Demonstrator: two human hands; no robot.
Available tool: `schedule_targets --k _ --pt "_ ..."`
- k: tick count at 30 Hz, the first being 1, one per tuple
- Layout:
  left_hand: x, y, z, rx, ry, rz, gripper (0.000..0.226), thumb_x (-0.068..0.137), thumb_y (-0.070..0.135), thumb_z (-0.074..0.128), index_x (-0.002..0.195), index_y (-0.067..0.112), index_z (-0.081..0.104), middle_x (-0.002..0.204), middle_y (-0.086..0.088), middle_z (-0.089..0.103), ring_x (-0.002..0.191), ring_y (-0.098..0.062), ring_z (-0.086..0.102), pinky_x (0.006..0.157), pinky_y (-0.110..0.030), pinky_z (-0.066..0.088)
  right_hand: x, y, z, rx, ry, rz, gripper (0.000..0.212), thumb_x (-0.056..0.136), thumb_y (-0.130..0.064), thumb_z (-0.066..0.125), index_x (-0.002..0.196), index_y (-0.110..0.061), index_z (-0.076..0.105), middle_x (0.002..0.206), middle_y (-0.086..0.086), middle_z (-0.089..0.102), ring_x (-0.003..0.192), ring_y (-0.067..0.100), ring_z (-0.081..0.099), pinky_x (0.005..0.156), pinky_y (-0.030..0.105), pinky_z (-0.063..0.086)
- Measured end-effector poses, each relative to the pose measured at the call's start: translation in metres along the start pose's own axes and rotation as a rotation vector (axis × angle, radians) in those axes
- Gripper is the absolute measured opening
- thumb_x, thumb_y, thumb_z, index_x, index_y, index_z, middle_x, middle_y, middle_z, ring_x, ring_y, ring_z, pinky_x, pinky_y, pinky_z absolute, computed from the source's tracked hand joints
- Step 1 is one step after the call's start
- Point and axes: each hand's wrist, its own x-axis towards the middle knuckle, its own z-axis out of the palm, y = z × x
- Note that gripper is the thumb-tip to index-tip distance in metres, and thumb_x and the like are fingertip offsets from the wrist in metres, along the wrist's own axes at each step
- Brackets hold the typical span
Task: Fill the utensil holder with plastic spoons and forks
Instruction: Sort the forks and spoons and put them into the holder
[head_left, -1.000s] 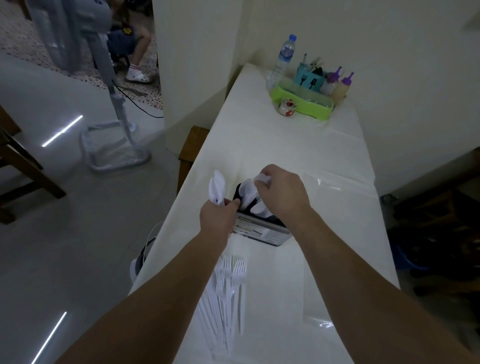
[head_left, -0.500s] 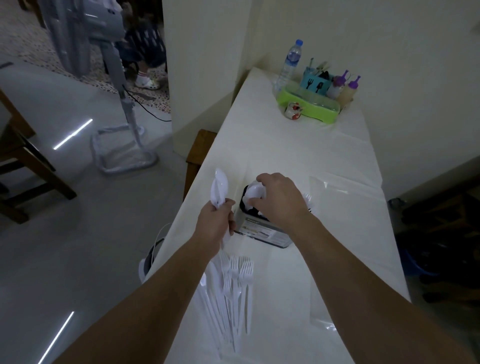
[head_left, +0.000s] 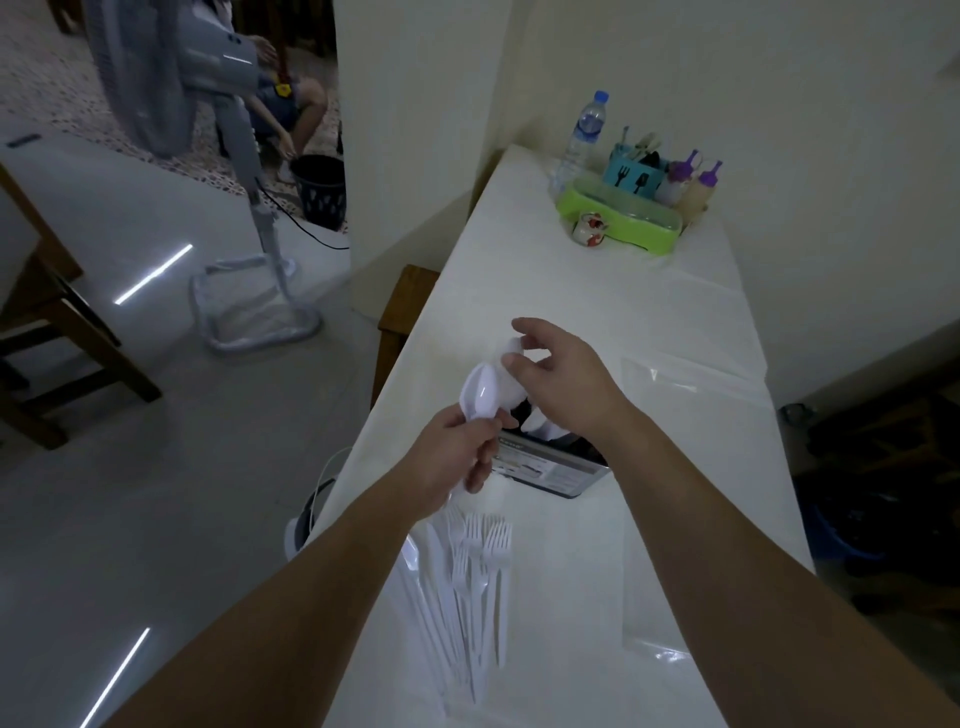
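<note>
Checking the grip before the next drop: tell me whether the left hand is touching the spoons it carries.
Touching. The head view shows the left hand closed around the handles of the white spoons, whose bowls stick up above the fingers, beside the utensil holder.

left hand (head_left: 457, 457) fisted, right hand (head_left: 566, 379) seemingly pinching, forearms extended

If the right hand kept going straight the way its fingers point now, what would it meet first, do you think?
Probably nothing soon: the right hand points up-left past the utensil holder, over bare tablecloth toward the table's left edge. Depth is unclear.
</note>
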Motion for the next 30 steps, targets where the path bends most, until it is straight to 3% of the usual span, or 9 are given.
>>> schedule_targets --k 4,7,9,12,17,22,25,28,30 --pt "-0.002 0.005 0.002 -0.065 -0.052 -0.022 0.022 0.097 0.015 0.049 0.110 0.001 0.062 0.067 -0.011 0.053 0.047 -0.020 0.045 0.046 -0.027 0.040 0.002 0.005 -0.001 0.090 0.009 0.043 0.033 0.085 -0.027 0.070 0.118 -0.023 0.065 0.102 -0.004 0.066 0.093 0.012 0.063 0.081 0.025 0.049" --pt "-0.005 0.010 0.004 -0.083 -0.061 -0.015 0.017 0.097 0.013 0.045 0.102 0.003 0.058 0.070 -0.013 0.055 0.048 -0.021 0.047 0.049 -0.027 0.044 -0.003 0.001 -0.004 0.183 -0.067 0.078 0.022 0.085 -0.020 0.072 0.106 -0.022 0.065 0.092 -0.003 0.069 0.078 0.008 0.065 0.066 0.021 0.050" --pt "-0.005 0.013 0.005 -0.113 -0.070 -0.031 0.016 0.096 0.012 0.043 0.102 0.003 0.054 0.069 -0.013 0.055 0.049 -0.021 0.047 0.049 -0.026 0.045 -0.007 0.000 -0.005 0.220 -0.135 0.115 0.020 0.084 -0.021 0.072 0.102 -0.022 0.064 0.090 -0.001 0.070 0.071 0.010 0.065 0.059 0.025 0.050" --pt "-0.005 0.016 0.005 -0.121 -0.080 -0.054 0.015 0.096 0.012 0.040 0.100 0.002 0.051 0.065 -0.011 0.052 0.048 -0.019 0.043 0.045 -0.025 0.041 -0.011 -0.001 -0.008 0.261 -0.199 0.167 0.025 0.083 -0.022 0.072 0.106 -0.019 0.063 0.094 0.003 0.071 0.075 0.016 0.064 0.058 0.030 0.049" --pt "-0.004 0.013 0.003 -0.069 -0.046 -0.014 0.021 0.100 0.016 0.042 0.102 0.001 0.056 0.070 -0.015 0.056 0.051 -0.022 0.049 0.048 -0.027 0.043 -0.012 -0.005 -0.018 0.227 -0.286 0.179 0.016 0.083 -0.019 0.072 0.098 -0.014 0.067 0.080 0.004 0.072 0.068 0.015 0.062 0.057 0.030 0.047" --pt "0.005 0.003 -0.008 -0.046 0.052 -0.017 0.025 0.097 0.016 0.049 0.117 0.004 0.060 0.080 -0.019 0.065 0.062 -0.028 0.060 0.058 -0.034 0.051 -0.008 -0.011 -0.027 0.233 -0.176 0.162 0.013 0.084 -0.012 0.072 0.095 -0.012 0.066 0.084 0.006 0.073 0.069 0.014 0.067 0.055 0.023 0.049" --pt "0.008 -0.002 -0.012 -0.047 0.216 -0.068 0.022 0.099 0.015 0.045 0.116 0.010 0.059 0.090 -0.018 0.068 0.066 -0.026 0.065 0.057 -0.031 0.051 -0.004 -0.013 -0.037 0.261 -0.023 0.103 0.011 0.084 -0.009 0.071 0.093 -0.013 0.065 0.080 0.007 0.071 0.064 0.013 0.065 0.057 0.025 0.051" --pt "0.014 -0.007 -0.010 -0.027 0.398 -0.092 0.018 0.099 0.014 0.043 0.110 0.010 0.057 0.087 -0.014 0.067 0.059 -0.020 0.057 0.048 -0.028 0.044 0.002 -0.012 -0.044 0.198 0.153 0.064 0.012 0.082 -0.015 0.071 0.088 -0.020 0.063 0.082 0.001 0.072 0.070 0.021 0.069 0.063 0.036 0.057" --pt "0.017 -0.009 -0.007 -0.059 0.422 -0.117 0.014 0.098 0.014 0.046 0.106 0.010 0.056 0.080 -0.012 0.064 0.055 -0.016 0.050 0.046 -0.027 0.039 0.003 -0.009 -0.043 0.107 0.202 0.037 0.014 0.080 -0.020 0.070 0.085 -0.028 0.061 0.084 -0.005 0.072 0.075 0.018 0.068 0.069 0.034 0.055"
